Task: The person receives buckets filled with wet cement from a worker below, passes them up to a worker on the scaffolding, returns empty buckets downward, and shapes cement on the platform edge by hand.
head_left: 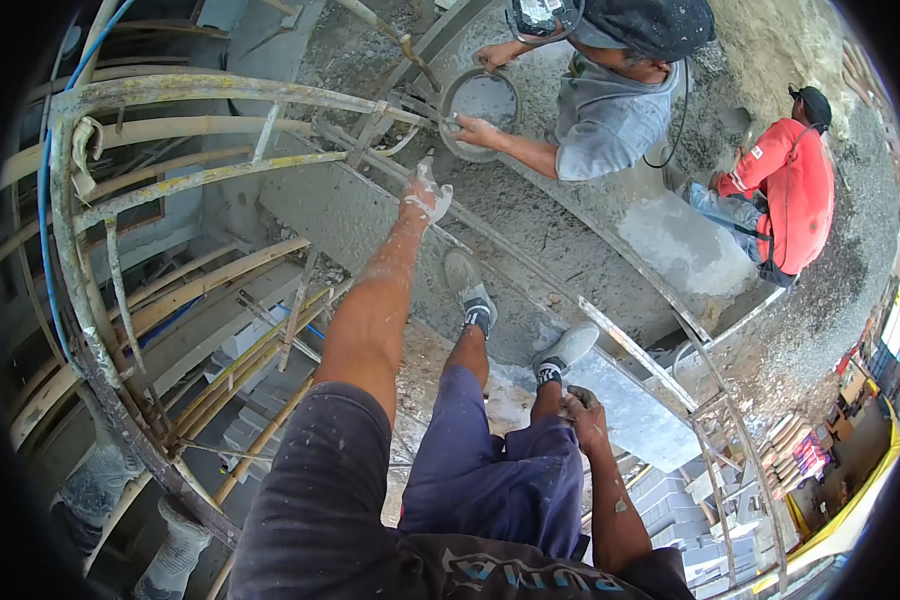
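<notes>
My left hand (427, 196), caked with pale cement, is stretched forward beside a metal scaffold rail, its fingers apart and nothing in them. It is below and left of a round pan (482, 110) of grey wet mix, with a gap between. A co-worker in a grey shirt (620, 115) has both hands on the pan's rim. My right hand (584, 412) hangs by my right thigh with its fingers curled; what they hold, if anything, is hidden.
My shoes (567, 345) stand on a grey slab. Metal scaffold rails (200, 92) curve round the left, with bamboo poles (260, 440) lower down. A person in a red shirt (795, 190) sits at the right. Grey blocks (660, 510) lie far below.
</notes>
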Demonstrator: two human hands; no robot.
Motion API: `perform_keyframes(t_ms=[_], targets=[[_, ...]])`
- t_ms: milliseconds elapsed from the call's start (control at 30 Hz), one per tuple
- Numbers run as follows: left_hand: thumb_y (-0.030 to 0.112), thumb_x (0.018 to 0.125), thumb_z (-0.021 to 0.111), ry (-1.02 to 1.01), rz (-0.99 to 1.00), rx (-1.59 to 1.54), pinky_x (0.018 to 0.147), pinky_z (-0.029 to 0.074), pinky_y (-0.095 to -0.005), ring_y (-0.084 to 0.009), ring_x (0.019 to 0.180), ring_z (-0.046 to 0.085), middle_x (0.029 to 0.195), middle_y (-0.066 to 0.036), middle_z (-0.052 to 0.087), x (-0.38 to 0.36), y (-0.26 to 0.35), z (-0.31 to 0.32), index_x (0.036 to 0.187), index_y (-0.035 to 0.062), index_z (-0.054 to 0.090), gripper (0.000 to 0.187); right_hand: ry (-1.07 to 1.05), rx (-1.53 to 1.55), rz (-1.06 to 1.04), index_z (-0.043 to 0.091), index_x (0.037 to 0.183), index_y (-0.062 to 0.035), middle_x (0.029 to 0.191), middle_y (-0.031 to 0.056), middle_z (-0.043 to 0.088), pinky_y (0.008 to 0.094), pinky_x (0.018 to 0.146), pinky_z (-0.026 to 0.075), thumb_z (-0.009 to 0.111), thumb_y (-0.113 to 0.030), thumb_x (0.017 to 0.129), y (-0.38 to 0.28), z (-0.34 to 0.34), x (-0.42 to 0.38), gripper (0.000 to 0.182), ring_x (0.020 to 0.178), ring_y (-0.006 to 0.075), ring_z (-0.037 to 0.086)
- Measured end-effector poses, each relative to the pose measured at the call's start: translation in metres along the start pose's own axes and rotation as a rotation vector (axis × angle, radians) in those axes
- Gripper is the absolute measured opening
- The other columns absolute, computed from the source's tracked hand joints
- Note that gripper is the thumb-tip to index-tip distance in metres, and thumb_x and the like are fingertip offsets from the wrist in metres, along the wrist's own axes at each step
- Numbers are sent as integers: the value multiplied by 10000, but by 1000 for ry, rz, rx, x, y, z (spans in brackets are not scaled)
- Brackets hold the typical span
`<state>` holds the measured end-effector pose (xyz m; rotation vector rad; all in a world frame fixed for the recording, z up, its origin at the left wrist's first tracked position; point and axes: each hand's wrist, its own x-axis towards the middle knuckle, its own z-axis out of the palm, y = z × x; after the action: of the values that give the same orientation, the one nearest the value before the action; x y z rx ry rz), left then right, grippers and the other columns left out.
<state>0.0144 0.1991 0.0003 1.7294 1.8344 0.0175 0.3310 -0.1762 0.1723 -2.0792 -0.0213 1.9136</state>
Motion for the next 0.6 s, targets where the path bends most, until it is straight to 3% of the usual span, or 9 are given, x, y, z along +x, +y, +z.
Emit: perform_keyframes(t_ms=[67,167,267,367,400,500,600], targets=[[260,761,698,32,28,74,1019,404,-415,-371,1220,469,1343,-242,450,5,6,-11,1380,-1,352,755,49,-2,11,534,1201,-23,908,80,655,280,617,502,581,-246,912,12,-29,1,368,746,148,626],[220,785,635,240,205,284,993,419,-442,-389,1212,457,1333,-181,470,28,-15,-19,1395,69,346,692,134,35,38,537,1193,-43,912,91,655,291,601,500,578,-251,915,44,-74,0,350,733,157,631],[230,750,682,334,701,635,976,420,-430,-365,1149,518,1254,-227,514,65,-31,-49,1344,14,404,691,214,14,121,558,1154,-54,888,85,657,302,576,499,585,-253,912,77,-108,-8,315,698,166,635],[208,788,646,-410,261,231,903,448,-403,-339,1069,570,1171,-183,577,84,-2,-109,1234,52,510,491,230,-13,189,573,1118,-62,870,82,654,307,567,497,592,-256,906,99,-117,-16,287,689,169,635],[182,847,589,-486,351,414,835,460,-361,-268,989,605,1111,-120,618,73,5,-124,1115,87,568,285,229,-21,206,577,1108,-65,865,82,653,308,566,496,594,-256,905,105,-117,-19,280,688,169,634],[173,885,550,-510,347,91,811,461,-339,-203,968,595,1113,-86,617,62,-42,-89,1100,86,559,232,195,-20,217,572,1104,-72,858,78,651,311,572,497,602,-252,898,109,-103,-25,275,689,165,632],[164,912,521,-738,405,65,831,460,-334,-186,979,580,1118,-84,612,23,-14,-76,1156,65,543,264,170,54,172,552,1149,-54,882,84,649,313,597,501,603,-244,895,95,-86,-46,321,718,166,626]])
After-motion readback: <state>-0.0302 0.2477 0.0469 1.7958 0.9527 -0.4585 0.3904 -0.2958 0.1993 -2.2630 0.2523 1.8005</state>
